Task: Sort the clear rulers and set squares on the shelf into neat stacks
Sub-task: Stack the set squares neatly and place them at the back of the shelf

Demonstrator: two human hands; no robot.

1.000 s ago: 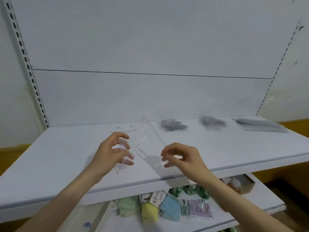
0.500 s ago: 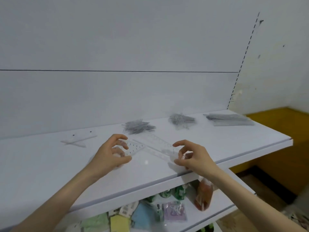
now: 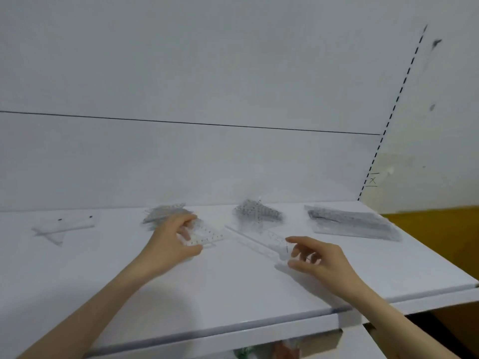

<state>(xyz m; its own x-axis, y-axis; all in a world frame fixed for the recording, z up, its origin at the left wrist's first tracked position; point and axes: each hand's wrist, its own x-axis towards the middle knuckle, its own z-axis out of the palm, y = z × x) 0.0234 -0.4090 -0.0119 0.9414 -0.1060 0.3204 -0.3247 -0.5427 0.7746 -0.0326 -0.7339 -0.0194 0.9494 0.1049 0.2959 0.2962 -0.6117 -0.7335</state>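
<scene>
Clear set square (image 3: 204,235) pinched in my left hand (image 3: 168,244), low over the white shelf (image 3: 233,294), just in front of the far set-square pile (image 3: 160,213). To its right, the clear ruler (image 3: 254,239) ends between the curled fingers of my right hand (image 3: 324,260); I cannot tell whether they grip it. A second pile (image 3: 256,213) and a ruler stack (image 3: 352,224) lie beyond.

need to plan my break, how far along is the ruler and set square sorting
Mostly done: a left pile, a middle pile and a ruler stack sit at the back of the shelf. In hand: left hand grips a set square, right hand pinches a clear ruler. Left: placing those, plus the loose pieces far left.
</scene>
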